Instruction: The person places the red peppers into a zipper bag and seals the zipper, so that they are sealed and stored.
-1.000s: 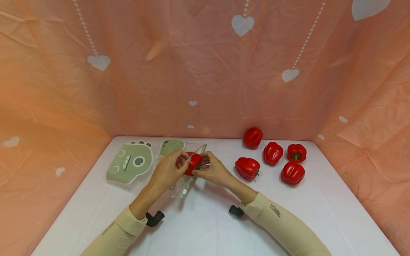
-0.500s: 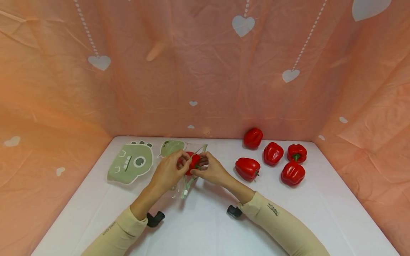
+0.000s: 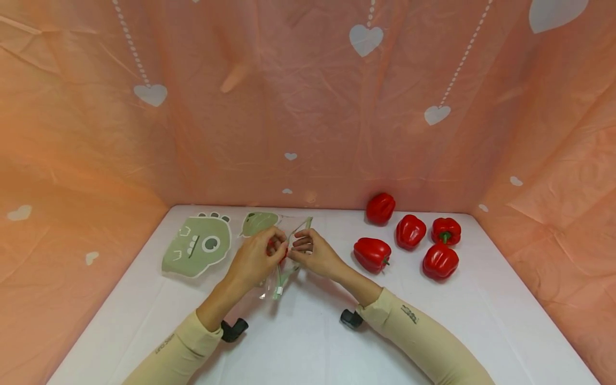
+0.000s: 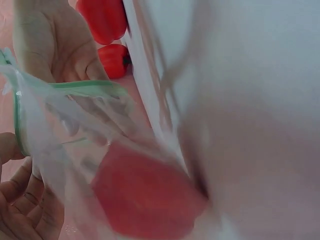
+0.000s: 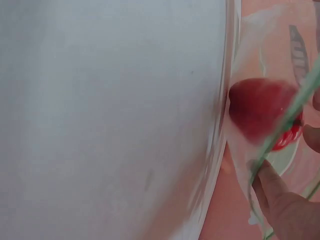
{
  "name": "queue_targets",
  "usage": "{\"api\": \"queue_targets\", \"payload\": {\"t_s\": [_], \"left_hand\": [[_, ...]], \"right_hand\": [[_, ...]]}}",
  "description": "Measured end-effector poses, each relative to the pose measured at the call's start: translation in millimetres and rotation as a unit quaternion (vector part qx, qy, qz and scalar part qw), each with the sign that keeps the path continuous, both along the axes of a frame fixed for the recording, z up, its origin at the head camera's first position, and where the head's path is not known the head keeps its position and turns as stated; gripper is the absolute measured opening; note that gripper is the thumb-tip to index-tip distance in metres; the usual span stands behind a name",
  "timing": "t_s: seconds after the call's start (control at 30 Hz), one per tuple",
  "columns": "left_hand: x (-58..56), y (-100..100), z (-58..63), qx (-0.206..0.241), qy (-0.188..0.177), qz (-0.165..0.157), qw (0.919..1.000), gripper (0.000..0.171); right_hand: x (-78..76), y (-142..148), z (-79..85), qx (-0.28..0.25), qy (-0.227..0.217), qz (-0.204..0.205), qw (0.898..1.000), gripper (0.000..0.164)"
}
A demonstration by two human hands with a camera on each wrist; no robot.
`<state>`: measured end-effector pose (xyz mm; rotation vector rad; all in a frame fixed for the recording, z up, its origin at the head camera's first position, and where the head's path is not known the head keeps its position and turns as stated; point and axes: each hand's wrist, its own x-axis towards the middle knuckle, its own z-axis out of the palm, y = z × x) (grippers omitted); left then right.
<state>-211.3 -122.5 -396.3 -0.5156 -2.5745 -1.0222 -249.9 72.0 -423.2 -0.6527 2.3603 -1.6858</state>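
Note:
My left hand [image 3: 255, 255] pinches the green zip edge of a clear zip bag [image 4: 52, 150] whose mouth gapes. A red bell pepper [image 4: 145, 195] lies inside the bag, seen through its plastic in both wrist views and mostly hidden by my fingers in the head view. At the mouth is my right hand [image 3: 315, 254], its fingers extended and partly behind the plastic in the left wrist view, with nothing in its grasp. A white zip slider [image 3: 279, 290] hangs at the bag's near end.
Several loose red bell peppers [image 3: 372, 254] lie on the right of the white table [image 3: 313, 342]. At the left is a flat green monster-print bag [image 3: 197, 246]; a green dinosaur print [image 3: 260, 223] shows behind my left hand. Orange cloth [image 3: 308, 107] walls the back and sides.
The bell pepper has sunk deeper into the bag, out of my right hand's fingers, and less of it shows. My left hand keeps its place on the bag.

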Motion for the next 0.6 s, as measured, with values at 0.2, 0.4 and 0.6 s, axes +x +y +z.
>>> {"api": "queue_targets", "payload": {"t_s": [0.2,0.4,0.6], "left_hand": [[-0.8,-0.2,-1.7,-0.011,-0.010,0.004,0.9999,0.007],[-2.5,-1.4,-4.5,-0.019,-0.019,0.012,0.9996,0.008],[-4.5,-1.6,-7.5,-0.023,-0.023,0.014,0.9994,0.007]], "right_hand": [[3.1,8.0,0.5,0.000,0.008,0.004,1.000,0.052],[5.6,23.3,0.6,-0.003,0.034,-0.003,0.999,0.049],[13.0,46.5,4.9,0.012,0.045,-0.017,0.999,0.049]]}}
